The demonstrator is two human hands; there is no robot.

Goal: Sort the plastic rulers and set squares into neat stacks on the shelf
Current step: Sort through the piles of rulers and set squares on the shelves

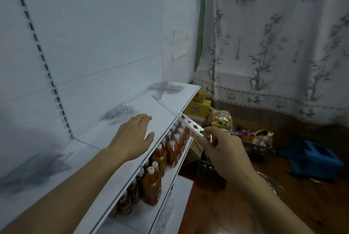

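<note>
A clear plastic ruler [175,111] with dark shape cut-outs near one end slants from the top white shelf [117,150] out past its front edge. My right hand [224,150] pinches the ruler's near end, off the shelf's front. Over the shelf, left of the ruler and apart from it, my left hand [132,135] hovers palm down with fingers spread and nothing in it. Blurred grey heaps of clear plastic pieces lie on the shelf: one far back [166,87], one in the middle [117,113], one near left [35,171].
Bottles of red-brown liquid [160,160] with white caps fill the shelf below. Yellow cartons [198,107], bagged goods [221,120], dark crates [255,148] and a blue plastic object [311,158] sit on the wooden floor at right. A patterned curtain [273,44] hangs behind.
</note>
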